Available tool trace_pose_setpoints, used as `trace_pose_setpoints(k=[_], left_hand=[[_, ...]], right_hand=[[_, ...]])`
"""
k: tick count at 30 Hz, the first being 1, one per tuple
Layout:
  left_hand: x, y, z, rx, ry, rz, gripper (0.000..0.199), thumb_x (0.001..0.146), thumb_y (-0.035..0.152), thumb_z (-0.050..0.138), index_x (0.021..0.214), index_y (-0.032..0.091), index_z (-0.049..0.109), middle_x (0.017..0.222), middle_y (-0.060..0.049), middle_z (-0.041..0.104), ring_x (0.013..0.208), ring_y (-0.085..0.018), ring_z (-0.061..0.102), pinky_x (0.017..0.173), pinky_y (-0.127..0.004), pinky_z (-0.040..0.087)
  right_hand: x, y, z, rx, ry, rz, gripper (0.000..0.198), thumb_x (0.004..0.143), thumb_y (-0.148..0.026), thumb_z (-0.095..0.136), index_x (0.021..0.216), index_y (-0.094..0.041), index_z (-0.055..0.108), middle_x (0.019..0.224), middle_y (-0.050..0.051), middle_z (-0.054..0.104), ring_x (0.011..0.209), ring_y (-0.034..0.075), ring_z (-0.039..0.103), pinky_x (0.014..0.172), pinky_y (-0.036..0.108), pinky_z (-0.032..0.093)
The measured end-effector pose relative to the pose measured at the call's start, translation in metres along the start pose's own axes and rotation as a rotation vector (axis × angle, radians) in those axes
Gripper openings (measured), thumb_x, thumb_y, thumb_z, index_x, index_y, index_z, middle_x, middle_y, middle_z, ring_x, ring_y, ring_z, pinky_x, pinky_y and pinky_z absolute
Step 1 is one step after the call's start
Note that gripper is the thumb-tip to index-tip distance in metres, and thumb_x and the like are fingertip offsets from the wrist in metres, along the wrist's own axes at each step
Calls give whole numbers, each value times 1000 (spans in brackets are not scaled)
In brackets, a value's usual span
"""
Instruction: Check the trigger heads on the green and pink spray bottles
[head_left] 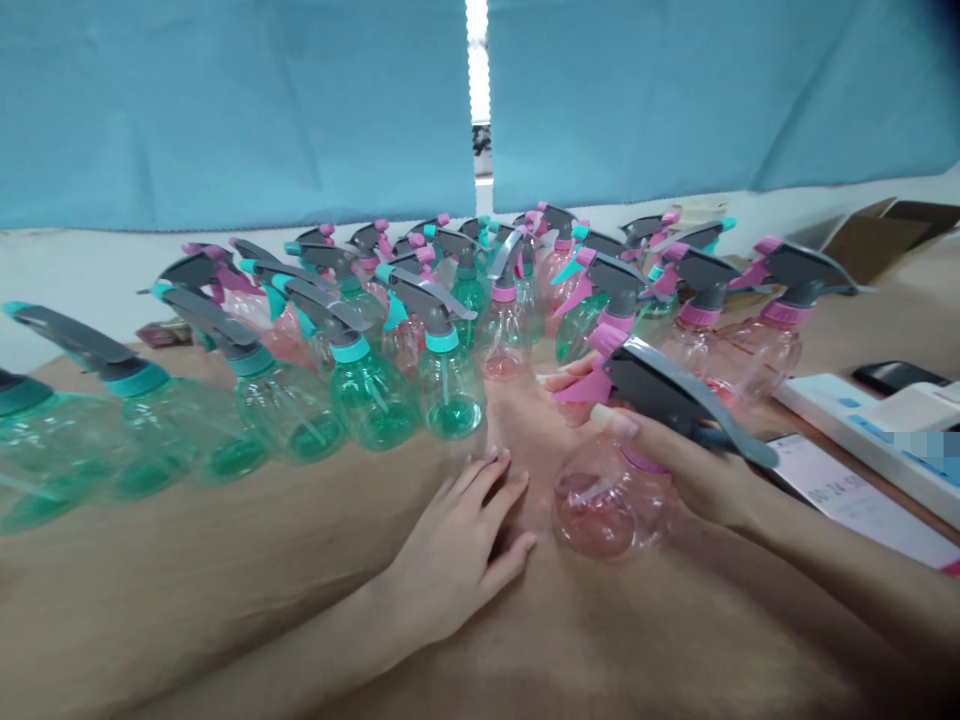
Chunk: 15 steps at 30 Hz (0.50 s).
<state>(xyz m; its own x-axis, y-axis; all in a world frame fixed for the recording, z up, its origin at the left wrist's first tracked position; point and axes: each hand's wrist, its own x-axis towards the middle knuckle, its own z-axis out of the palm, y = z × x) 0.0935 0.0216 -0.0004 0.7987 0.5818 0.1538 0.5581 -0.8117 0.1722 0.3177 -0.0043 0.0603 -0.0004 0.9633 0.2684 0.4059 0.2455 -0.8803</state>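
Note:
My right hand [675, 455] is closed around the neck of a pink spray bottle [600, 510] with a grey and pink trigger head. The bottle stands tilted slightly on or just over the table; I cannot tell whether its base touches. My left hand [469, 530] lies flat on the table to the left of it, fingers a little apart and holding nothing. Beyond the left fingertips stands a green spray bottle [450, 390] with a turquoise collar. Another pink spray bottle [504, 335] stands farther back, between the two hands.
A row of green spray bottles [289, 420] curves along the left, with several pink and green ones behind. Two pink bottles [757, 350] stand at right. Near my right forearm lie a phone [862, 500] showing a timer and a white power strip [847, 410]. Blue curtains [240, 110] hang behind.

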Motion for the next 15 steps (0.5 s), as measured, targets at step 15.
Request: trace_pose_setpoints(k=[15], left_hand=[[0,1,-1,-12,9,-2,43,94,37,48,131,13,48,141,-14,44,132,-29,35,106,-47,33]], right_hand=[[3,-2,-2,-60,13,-28,36,75,-61,59,93,-31,59,60,-2,54,52,15,50,48,32,38]])
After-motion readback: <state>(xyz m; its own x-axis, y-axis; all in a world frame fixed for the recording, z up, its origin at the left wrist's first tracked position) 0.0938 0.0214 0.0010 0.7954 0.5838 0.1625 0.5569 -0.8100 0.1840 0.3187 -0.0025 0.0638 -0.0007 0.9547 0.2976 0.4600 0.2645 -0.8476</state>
